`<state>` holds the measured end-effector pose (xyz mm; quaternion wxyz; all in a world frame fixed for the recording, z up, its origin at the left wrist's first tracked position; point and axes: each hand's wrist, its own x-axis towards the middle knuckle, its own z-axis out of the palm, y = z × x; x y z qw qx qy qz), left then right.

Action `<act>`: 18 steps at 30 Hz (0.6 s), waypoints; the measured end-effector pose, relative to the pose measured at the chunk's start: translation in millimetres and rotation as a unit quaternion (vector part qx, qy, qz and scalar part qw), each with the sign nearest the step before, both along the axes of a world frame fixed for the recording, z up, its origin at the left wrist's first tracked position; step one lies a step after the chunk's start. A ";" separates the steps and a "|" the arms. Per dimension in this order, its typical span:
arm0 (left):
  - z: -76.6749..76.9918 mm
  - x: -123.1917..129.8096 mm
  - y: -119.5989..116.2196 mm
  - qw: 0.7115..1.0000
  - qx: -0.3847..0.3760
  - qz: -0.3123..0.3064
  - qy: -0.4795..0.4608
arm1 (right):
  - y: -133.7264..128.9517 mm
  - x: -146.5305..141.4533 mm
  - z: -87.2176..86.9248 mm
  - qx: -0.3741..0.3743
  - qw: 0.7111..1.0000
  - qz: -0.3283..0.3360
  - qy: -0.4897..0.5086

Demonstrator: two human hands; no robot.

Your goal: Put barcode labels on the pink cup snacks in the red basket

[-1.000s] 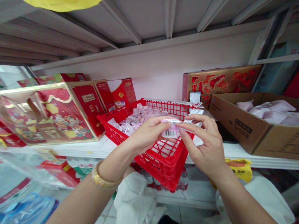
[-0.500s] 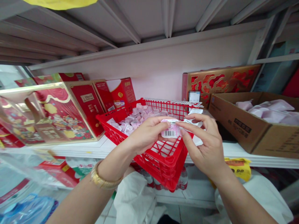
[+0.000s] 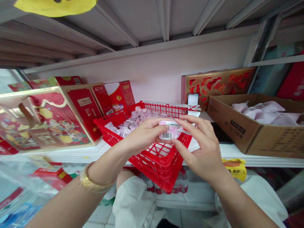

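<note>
My left hand (image 3: 147,131) is closed on a small pink-and-white sealed cup (image 3: 167,130) with barcodes on its lid, thumb on top. My right hand (image 3: 201,144) has its fingers apart, the index fingertip and thumb at the cup's right edge. A white printed label strip (image 3: 184,130) shows beside its fingers; whether they hold it I cannot tell. Under both hands, a red plastic basket (image 3: 163,161) stands tilted over the shelf edge. Many small pale pink cups (image 3: 140,117) fill its far part. Label strips (image 3: 175,104) lie along its back rim.
Red-and-gold gift boxes (image 3: 47,120) stand to the left. At right, an open cardboard box (image 3: 232,129) holds pale pink bags, with a gold-and-red box (image 3: 218,84) behind. A shelf (image 3: 133,22) spans overhead. Bottles (image 3: 181,183) stand below, and a yellow price tag (image 3: 235,167) hangs off the shelf edge.
The view has turned slightly, shifting most things left. My right thumb has moved down to the cup's lower right corner. My left hand still holds the cup.
</note>
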<state>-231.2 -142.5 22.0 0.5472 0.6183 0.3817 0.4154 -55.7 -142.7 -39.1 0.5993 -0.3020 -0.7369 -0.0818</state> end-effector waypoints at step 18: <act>44.8 201.9 66.9 0.977 0.051 -0.174 0.110 | 23.5 172.8 11.9 0.083 0.966 -0.245 0.019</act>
